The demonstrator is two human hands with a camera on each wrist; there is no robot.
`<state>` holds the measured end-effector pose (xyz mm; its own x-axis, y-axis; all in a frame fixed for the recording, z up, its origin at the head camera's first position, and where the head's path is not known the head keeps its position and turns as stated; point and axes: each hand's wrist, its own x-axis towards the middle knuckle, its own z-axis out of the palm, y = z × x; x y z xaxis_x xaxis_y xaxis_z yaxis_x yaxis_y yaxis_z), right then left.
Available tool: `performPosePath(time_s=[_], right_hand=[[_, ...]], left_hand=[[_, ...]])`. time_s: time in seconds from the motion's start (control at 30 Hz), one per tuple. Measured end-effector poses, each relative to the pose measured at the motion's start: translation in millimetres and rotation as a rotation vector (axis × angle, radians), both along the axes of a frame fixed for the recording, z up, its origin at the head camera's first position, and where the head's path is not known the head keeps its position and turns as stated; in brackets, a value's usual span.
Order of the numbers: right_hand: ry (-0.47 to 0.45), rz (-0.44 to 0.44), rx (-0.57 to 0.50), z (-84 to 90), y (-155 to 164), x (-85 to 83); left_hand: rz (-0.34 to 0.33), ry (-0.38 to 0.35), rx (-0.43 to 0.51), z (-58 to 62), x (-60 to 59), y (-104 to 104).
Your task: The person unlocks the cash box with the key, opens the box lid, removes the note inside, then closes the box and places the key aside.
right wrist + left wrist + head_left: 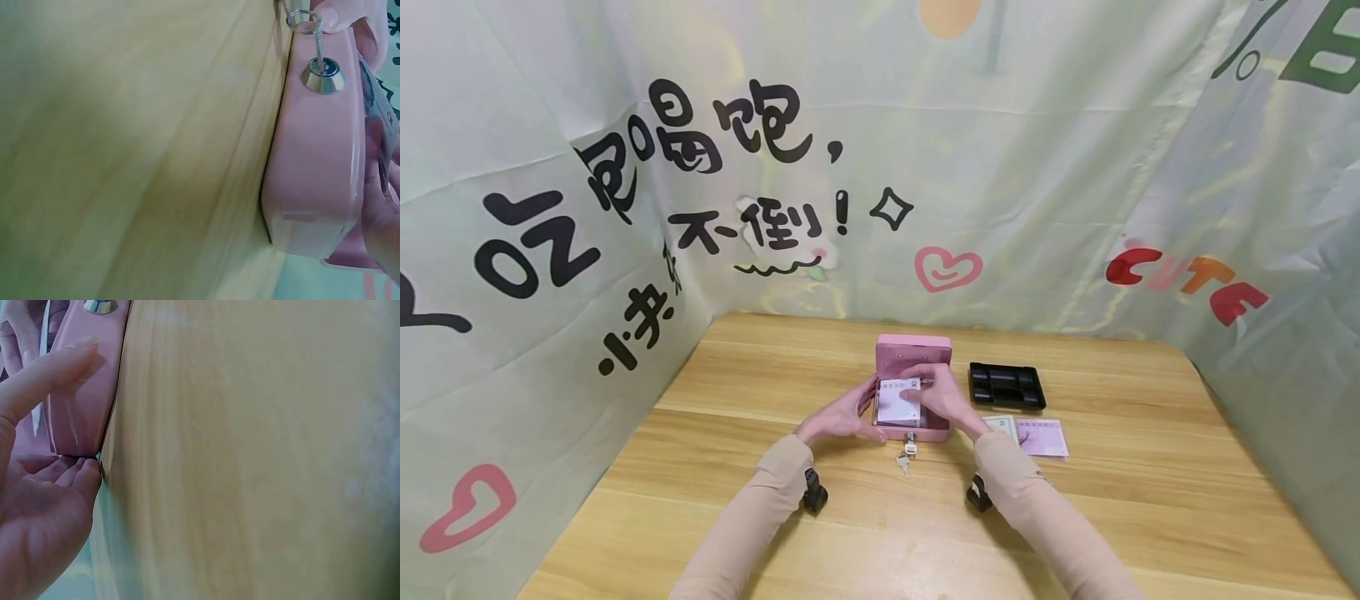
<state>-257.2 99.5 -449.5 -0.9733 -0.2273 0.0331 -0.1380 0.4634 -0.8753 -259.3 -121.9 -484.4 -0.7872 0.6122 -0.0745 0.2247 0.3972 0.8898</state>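
We steady the pink cash box [914, 392] with the left hand [838, 419], fingers straight against its side, while the right hand [942, 398] presses the banknotes [897, 402] flat inside with loosely extended fingers.

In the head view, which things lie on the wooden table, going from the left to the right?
Left hand → pink box with the keys hanging at its front → right hand → black tray → the banknotes in front of the tray.
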Motion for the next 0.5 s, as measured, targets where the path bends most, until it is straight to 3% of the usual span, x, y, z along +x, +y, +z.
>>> performPosePath(time_s=[0.5], right_hand=[[0.05,-0.022,-0.051,18.9,4,14.9]], left_hand=[[0.053,-0.017,-0.05,1.8,3.5,-1]])
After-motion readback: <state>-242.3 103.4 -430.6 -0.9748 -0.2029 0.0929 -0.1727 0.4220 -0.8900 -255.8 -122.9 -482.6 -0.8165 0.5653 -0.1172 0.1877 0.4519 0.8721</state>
